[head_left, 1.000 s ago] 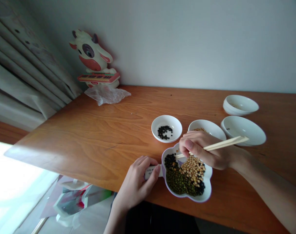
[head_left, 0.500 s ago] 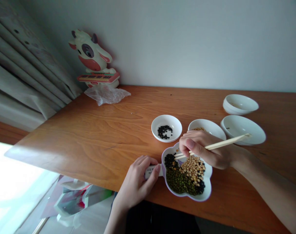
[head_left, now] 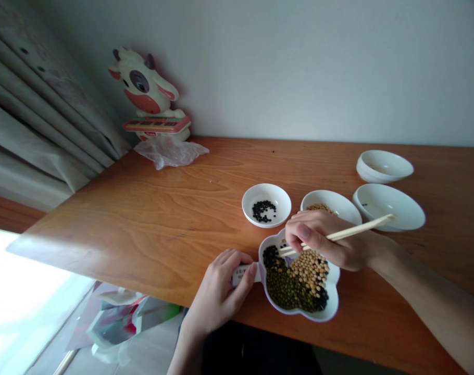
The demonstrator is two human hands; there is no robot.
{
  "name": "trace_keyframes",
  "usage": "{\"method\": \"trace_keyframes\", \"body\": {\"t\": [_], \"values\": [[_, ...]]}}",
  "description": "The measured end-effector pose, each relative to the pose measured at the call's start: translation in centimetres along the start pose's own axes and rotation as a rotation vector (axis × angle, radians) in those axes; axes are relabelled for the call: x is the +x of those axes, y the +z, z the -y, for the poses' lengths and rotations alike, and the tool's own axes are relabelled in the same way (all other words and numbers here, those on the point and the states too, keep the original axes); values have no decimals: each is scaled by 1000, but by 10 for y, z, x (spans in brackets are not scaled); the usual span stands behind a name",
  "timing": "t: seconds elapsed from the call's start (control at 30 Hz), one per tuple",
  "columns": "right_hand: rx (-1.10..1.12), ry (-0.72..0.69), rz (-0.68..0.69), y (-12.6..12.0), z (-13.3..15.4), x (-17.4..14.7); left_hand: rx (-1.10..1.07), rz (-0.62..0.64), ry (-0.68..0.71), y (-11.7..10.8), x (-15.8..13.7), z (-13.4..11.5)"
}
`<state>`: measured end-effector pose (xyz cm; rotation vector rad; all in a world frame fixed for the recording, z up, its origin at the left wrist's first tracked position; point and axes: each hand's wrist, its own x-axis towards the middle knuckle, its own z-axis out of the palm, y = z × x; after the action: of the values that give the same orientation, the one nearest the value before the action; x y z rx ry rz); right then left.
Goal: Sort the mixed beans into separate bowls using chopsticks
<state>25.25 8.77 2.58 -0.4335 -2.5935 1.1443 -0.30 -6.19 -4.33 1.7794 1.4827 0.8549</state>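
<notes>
My left hand (head_left: 225, 289) grips the short handle of a white, purple-rimmed scalloped dish (head_left: 333, 307) at the table's front edge. In the dish lie green beans (head_left: 289, 289), pale yellow beans (head_left: 307, 268) and black beans (head_left: 271, 256). My right hand (head_left: 323, 237) is over the dish's far right side, closed round a pair of chopsticks (head_left: 358, 228). Their tips are at the black beans on the dish's left; whether a bean is between them I cannot tell. Just beyond, a white bowl (head_left: 279, 195) holds some black beans. Another bowl (head_left: 344, 203), partly behind my right hand, contains yellowish beans.
Two more white bowls, a nearer one (head_left: 401, 205) and a farther one (head_left: 393, 166), stand at the right. A cow-shaped toy keyboard (head_left: 154, 99) and a crumpled plastic bag (head_left: 172, 151) sit at the back left. A bin (head_left: 115, 323) is on the floor.
Almost nothing differs. The chopsticks and my right hand have shifted very slightly left; my left hand stays on the handle.
</notes>
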Motion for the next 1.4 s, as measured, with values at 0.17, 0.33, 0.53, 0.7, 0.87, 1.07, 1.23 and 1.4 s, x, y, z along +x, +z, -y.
{"method": "trace_keyframes", "body": {"t": [0.17,0.33,0.53,0.7,0.87,1.07,1.23,1.4], "values": [[-1,4,-9,0,0,0,-2,1,2,0,1,0],[20,2,-22,2,0,0,-3,7,-9,-1,0,0],[39,33,-59,4,-1,0,-5,10,-7,0,-1,1],[50,59,-101,-8,8,-4,-11,5,8,0,0,1],[34,100,-222,-32,27,8,-16,6,23,0,1,2],[-83,272,-340,-43,31,43,-10,1,21,1,1,3],[-138,331,-265,-47,34,35,-4,4,20,1,2,3],[-190,347,-203,-46,48,15,-6,2,13,1,1,3]]}}
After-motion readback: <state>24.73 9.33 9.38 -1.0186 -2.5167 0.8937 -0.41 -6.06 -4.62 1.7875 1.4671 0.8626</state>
